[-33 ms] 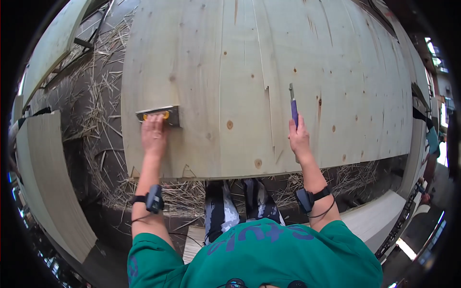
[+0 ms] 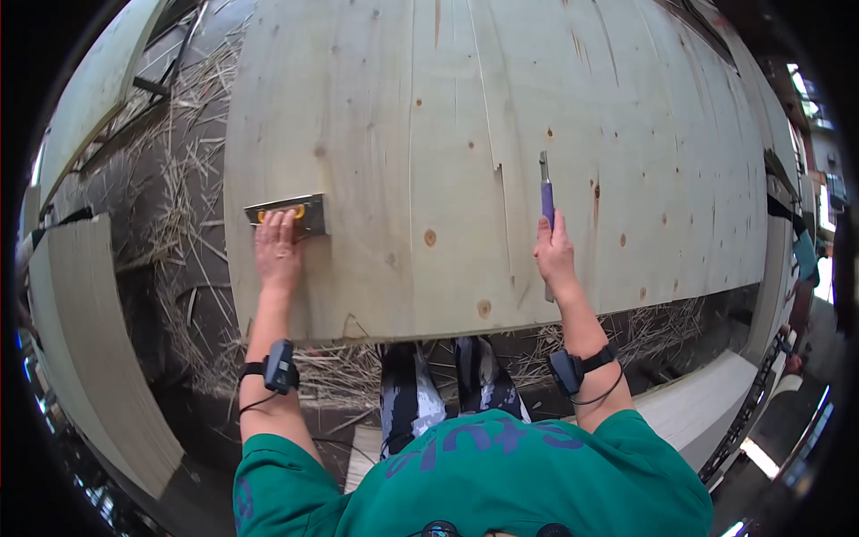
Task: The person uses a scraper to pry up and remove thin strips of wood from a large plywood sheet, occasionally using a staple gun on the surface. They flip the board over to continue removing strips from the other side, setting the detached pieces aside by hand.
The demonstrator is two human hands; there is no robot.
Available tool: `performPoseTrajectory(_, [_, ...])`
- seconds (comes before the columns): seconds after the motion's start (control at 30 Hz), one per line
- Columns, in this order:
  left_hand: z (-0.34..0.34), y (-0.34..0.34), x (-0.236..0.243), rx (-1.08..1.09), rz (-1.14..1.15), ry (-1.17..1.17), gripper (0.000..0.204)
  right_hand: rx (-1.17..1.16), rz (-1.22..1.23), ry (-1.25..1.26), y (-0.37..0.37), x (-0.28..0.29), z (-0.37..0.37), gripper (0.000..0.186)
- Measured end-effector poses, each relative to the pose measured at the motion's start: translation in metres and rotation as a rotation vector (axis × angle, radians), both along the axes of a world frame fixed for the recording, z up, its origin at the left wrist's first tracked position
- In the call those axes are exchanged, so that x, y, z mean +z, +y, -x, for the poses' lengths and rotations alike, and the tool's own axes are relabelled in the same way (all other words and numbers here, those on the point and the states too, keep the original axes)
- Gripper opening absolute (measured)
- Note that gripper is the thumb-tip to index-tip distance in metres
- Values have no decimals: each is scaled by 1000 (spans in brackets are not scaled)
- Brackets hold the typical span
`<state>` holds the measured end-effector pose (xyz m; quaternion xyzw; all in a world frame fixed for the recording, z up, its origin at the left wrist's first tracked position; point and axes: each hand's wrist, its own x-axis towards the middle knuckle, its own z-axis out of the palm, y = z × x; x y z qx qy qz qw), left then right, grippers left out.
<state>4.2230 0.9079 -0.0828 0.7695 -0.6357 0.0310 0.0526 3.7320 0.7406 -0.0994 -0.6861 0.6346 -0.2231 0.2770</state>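
Note:
My left hand (image 2: 278, 253) is closed on a wide scraper (image 2: 313, 217), a flat metal blade with yellow showing under my fingers. The blade rests on the left part of a big pale wood veneer sheet (image 2: 376, 179). In my right hand (image 2: 556, 257) is a slim knife (image 2: 547, 191) with a purple handle and a narrow metal tip, pointing away from me just above or on the sheet. A long split (image 2: 501, 206) runs through the sheet left of the knife, and several brown knots dot the surface.
Stacks of pale sheets stand at the left (image 2: 98, 349) and at the lower right (image 2: 693, 403). Loose wood slivers (image 2: 183, 188) litter the floor left of the sheet and under its near edge. Another wood panel (image 2: 94, 89) rises at the far left.
My left hand and the scraper have shifted slightly left across the sheet. My right hand with the knife has barely moved.

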Motion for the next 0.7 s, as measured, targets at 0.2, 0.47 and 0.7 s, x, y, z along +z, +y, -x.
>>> performPoseTrajectory(0.2, [-94,-71,-57,14,184,-62,62,-54,-418,-476,-73,-49,-225,28])
performPoseTrajectory(0.47, [-136,-89,-102,59,170,-99,59,131,-191,57,-177,-97,-379,27])
performPoseTrajectory(0.7, [-162,-82,-112,37,189,-147,58,158,-328,144,-106,-96,-375,27])
